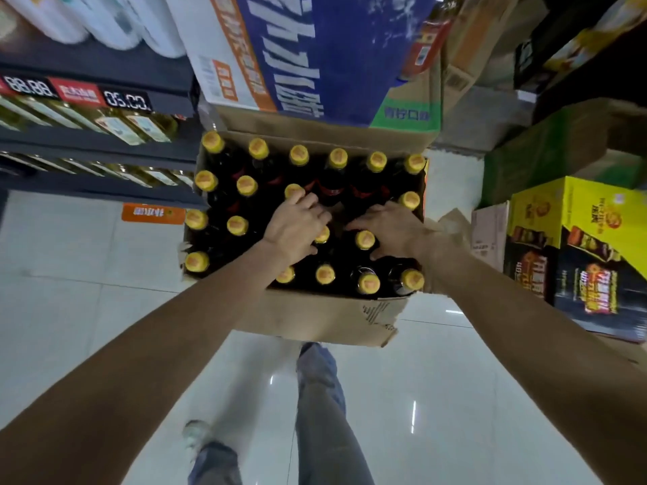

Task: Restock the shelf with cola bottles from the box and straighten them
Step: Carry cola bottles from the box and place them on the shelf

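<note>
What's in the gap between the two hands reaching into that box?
In the head view, between the left hand and the right hand there are only dark cola bottles standing in the cardboard box.

Retail shop aisle: dark shelving (pixel 105 145) carries digital price tags (pixel 126 98) above bottled goods; stacked product cartons (pixel 577 246) stand on tiled floor (pixel 87 309).

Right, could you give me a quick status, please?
Both hands, left hand and right hand, down among cola bottles in box. Grip unclear. Nothing blocking.
</note>
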{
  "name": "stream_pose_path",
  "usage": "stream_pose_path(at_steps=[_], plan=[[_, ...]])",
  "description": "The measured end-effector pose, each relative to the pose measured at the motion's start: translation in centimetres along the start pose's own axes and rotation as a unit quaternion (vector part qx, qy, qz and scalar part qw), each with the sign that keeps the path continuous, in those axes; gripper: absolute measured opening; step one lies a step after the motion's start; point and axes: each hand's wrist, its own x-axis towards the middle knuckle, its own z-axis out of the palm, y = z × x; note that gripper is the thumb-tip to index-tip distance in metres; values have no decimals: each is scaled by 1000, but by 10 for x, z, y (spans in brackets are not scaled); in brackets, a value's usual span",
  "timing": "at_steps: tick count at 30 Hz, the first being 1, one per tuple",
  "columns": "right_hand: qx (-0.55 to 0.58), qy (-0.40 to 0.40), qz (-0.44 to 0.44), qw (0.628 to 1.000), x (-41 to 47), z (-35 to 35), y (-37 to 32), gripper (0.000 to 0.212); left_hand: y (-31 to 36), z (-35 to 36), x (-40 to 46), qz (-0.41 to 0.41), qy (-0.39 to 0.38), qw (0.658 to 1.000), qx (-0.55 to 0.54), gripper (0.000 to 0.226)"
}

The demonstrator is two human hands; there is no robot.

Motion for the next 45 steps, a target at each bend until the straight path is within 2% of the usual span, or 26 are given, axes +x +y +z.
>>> stream_pose_path(at_steps=[4, 7, 10, 12, 14, 17, 19, 21, 23, 24, 27, 30, 31, 32, 34, 35, 37, 38, 39, 41, 43, 45], plan=[[5, -28, -38, 999, 19, -1, -1, 85, 3, 7, 12, 14, -4, 999, -42, 72], [64, -35, -39, 997, 23, -6, 1, 83, 0, 8, 13, 18, 16, 997, -68, 78], [123, 32, -29, 991, 8, -11, 3, 80, 2, 10, 7, -6, 37, 995, -87, 84], [205, 98, -3, 974, -12, -15, 3, 78, 1, 14, 3, -38, 58, 992, -105, 77], [314, 176, 40, 932, -35, -22, 1, 74, 1, 19, 0, -59, 98, 984, -140, 65], [486, 299, 106, 814, -57, -28, -9, 63, 4, 20, -2, -79, 152, 967, -187, 57], [560, 341, 139, 742, -62, -30, -13, 59, 6, 16, -4, -86, 184, 953, -226, 56], [608, 368, 151, 687, -69, -33, -16, 55, 6, 10, -15, -96, 226, 927, -282, 54], [651, 390, 144, 635, -82, -43, -22, 47, 4, -1, -36, -122, 269, 873, -388, 53], [668, 397, 135, 615, -88, -49, -25, 44, 2, -10, -49, -137, 281, 831, -461, 51], [699, 411, 103, 577, -104, -71, -38, 39, 4, -51, -87, -153, 328, 690, -627, 39], [731, 399, 98, 545, -115, -97, -59, 56, 5, -89, -118, -169, 386, 533, -734, 38], [744, 391, 94, 533, -116, -107, -69, 55, 3, -96, -129, -184, 401, 477, -760, 40], [753, 378, 86, 532, -118, -118, -80, 48, 0, -101, -140, -201, 415, 425, -779, 41], [779, 352, 58, 516, -118, -139, -107, 31, -10, -107, -164, -238, 440, 343, -795, 45], [784, 335, 50, 520, -116, -147, -123, 33, -16, -109, -179, -254, 448, 309, -800, 53], [776, 292, 38, 558, -111, -161, -162, 62, -27, -112, -218, -284, 463, 252, -801, 56], [767, 265, 34, 584, -110, -168, -185, 70, -31, -110, -241, -298, 466, 238, -798, 50], [756, 242, 25, 607, -107, -172, -208, 61, -33, -109, -265, -313, 467, 236, -793, 46], [723, 218, -5, 656, -103, -180, -260, 27, -36, -98, -321, -352, 471, 265, -764, 40], [694, 196, -35, 692, -100, -187, -320, 23, -33, -81, -383, -393, 485, 303, -720, 30], [669, 170, -77, 719, -100, -189, -385, 27, -27, -57, -449, -443, 485, 312, -686, 27]])
